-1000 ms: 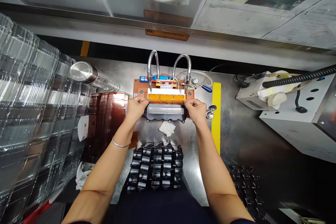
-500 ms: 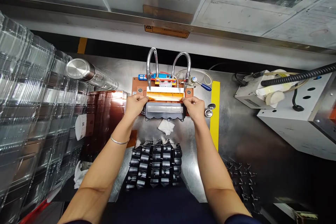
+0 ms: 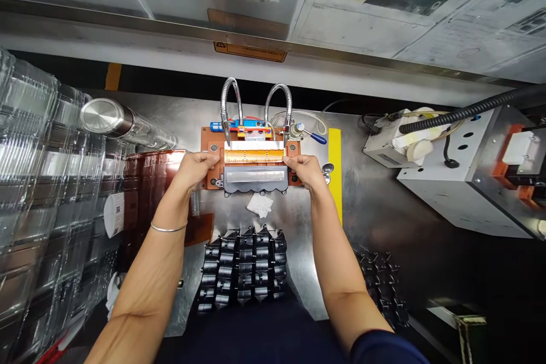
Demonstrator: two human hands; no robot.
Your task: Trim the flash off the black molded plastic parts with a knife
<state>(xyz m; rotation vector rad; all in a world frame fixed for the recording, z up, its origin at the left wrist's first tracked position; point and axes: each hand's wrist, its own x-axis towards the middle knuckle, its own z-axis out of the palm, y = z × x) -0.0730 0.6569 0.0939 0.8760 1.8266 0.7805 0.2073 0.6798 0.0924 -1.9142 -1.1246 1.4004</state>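
Two bare hands are set at opposite ends of an orange perforated strip, which lies flat across a white backing on a copper-brown fixture plate, just on the far side of a black moulded housing with a silvery window. The left hand, with a thin metal bangle at its wrist, is placed at the strip's left end, and the right hand is placed at its right end. The fingers are curled forward and their tips meet the strip's ends, but whether it is pinched or only steadied cannot be told from this view. Two chrome gooseneck arms are bent down at the far edge of the strip, and a blue-handled toggle is seen beyond to the right. For work of this kind, equal pressure from both hands is called for, with the strip kept square to the housing's edge. A white wipe is left on the steel bench nearer in, rows of black moulded parts are ranked close to the body, and clear plastic trays are stacked to the left.
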